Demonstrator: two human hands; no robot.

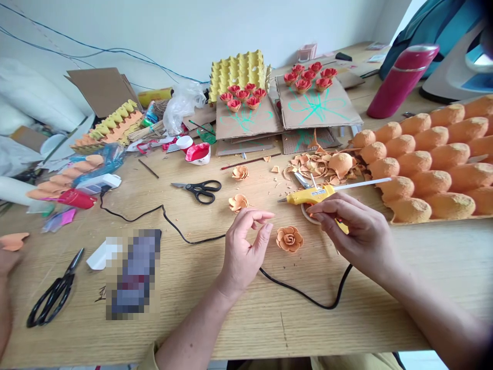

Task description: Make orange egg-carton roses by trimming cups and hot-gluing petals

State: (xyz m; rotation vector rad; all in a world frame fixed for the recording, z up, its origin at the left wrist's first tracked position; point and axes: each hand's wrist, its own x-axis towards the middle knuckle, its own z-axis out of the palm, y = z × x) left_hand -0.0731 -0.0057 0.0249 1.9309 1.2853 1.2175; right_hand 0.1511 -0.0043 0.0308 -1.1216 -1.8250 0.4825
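Observation:
My left hand point(246, 246) hovers over the table with curved fingers, its thumb apart from them; I see nothing held in it. My right hand point(358, 236) is closed in a pinch, and what its fingertips hold, if anything, is too small to make out. Just behind it is a yellow hot glue gun point(310, 196) with a white glue stick, its handle partly hidden by my fingers. Between my hands lies an orange egg-carton flower point(289, 239). Two more orange flowers, one point(238, 203) by my left fingertips and another point(240, 173) farther back, sit on the table.
Black-handled scissors point(200, 191) and larger scissors point(54, 295) lie to the left. Carton scraps point(308, 167) and an orange egg tray point(431, 174) are at right. Red flowers point(242, 94) stand on cardboard. A black cord point(308, 297) crosses the table. Another person's hand point(7, 259) holds an orange piece.

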